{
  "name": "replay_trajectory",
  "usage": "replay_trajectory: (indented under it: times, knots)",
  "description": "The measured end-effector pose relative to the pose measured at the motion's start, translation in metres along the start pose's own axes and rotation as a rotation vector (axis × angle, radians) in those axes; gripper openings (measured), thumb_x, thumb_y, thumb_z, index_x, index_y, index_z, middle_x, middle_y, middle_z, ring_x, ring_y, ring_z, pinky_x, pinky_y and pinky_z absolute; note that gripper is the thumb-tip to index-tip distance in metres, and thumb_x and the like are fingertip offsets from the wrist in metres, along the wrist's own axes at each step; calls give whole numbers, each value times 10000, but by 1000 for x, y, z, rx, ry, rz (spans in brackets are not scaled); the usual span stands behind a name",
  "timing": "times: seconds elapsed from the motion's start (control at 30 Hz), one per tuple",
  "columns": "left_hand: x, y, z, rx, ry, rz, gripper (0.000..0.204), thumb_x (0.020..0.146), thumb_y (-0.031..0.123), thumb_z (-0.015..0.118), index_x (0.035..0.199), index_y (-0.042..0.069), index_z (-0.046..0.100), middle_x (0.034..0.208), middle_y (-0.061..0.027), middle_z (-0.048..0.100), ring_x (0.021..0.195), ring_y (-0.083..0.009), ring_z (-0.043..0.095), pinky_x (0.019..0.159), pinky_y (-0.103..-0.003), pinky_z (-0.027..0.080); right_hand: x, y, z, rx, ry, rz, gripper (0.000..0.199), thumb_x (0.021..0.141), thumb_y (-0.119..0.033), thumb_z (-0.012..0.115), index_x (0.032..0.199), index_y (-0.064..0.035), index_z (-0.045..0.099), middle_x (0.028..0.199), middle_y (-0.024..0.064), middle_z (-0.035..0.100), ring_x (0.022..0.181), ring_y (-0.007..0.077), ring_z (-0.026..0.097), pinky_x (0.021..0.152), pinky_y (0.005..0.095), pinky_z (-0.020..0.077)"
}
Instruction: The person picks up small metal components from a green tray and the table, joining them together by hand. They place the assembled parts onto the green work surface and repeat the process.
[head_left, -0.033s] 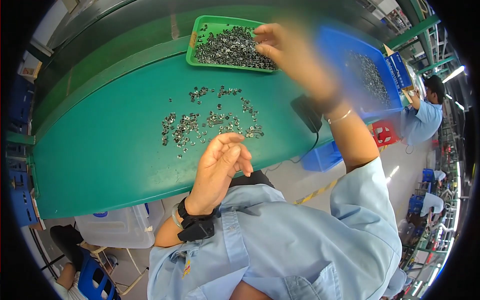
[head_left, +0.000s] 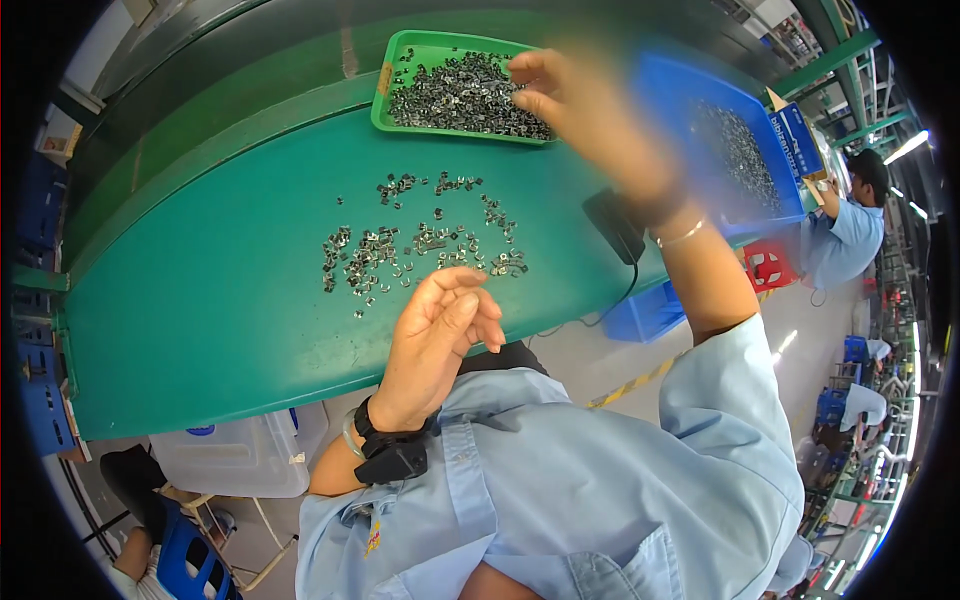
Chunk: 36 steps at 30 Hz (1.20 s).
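My right hand (head_left: 545, 85) reaches over the right end of a green tray (head_left: 384, 115) heaped with small dark-and-silver metal clips (head_left: 465, 95). Its thumb and fingers are apart, and nothing shows between them; the wrist behind is blurred. Lower down, at the near edge of the green table (head_left: 220, 320), my left hand (head_left: 435, 340) hovers with loosely bent, parted fingers and no visible object in them. Many more of the small clips (head_left: 375, 248) lie scattered in loose clusters on the table, just beyond my left fingertips.
A large blue bin (head_left: 670, 90) with more small parts stands at the right, partly hidden by my right arm. A black device (head_left: 615, 225) with a cable sits at the table's right edge. A co-worker (head_left: 850, 225) is beyond the bin; a clear plastic box (head_left: 230, 455) is below the table.
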<state>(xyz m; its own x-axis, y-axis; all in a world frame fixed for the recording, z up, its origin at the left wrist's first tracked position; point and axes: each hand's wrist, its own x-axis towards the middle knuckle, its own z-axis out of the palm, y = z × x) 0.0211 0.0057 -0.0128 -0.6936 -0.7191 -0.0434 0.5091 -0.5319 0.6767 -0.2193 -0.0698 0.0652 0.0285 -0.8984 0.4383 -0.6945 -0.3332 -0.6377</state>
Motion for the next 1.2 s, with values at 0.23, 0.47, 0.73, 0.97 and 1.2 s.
replay_trajectory:
  times: [0.23, 0.47, 0.73, 0.97, 1.2]
  knots:
    - [-2, 5, -12, -37, 3, 8, 215, 956, 137, 458, 1139, 25, 475, 906, -87, 573, 760, -164, 578, 682, -298, 484, -76, -24, -8, 193, -936, 155, 190, 876, -160, 594, 1026, -52, 640, 928, 66, 634, 848, 193, 608, 770, 296, 476]
    - [-11, 14, -12, 72, 57, 58, 190, 949, 119, 462, 1106, 17, 500, 925, -96, 578, 769, -168, 580, 700, -303, 485, -55, -19, 25, 141, -684, 92, 226, 887, -161, 576, 1074, -45, 626, 927, 88, 630, 841, 206, 614, 767, 303, 484]
    - [-47, 82, -43, 1453, 514, 467, 413, 924, 171, 515, 1276, -25, 421, 1247, -193, 494, 1138, -295, 498, 970, -424, 387, -9, 5, 16, 36, -443, 118, 255, 900, -136, 529, 1112, -5, 585, 935, 114, 610, 852, 239, 607, 767, 332, 486]
    - [-29, 87, -52, 2111, 229, 87, 756, 862, 366, 582, 1386, -47, 227, 1446, -254, 229, 1367, -366, 190, 1110, -473, 129, -5, 26, 52, -205, -470, -204, 255, 892, -85, 491, 1114, 18, 561, 956, 161, 567, 875, 311, 584, 768, 372, 479]
    - [47, 74, -53, 2124, 135, 116, 770, 877, 475, 509, 1376, -54, 256, 1441, -257, 241, 1370, -357, 187, 1114, -469, 130, 9, 30, 78, -104, -493, -266, 277, 857, -53, 500, 1116, 24, 556, 957, 165, 555, 877, 339, 573, 779, 398, 469]
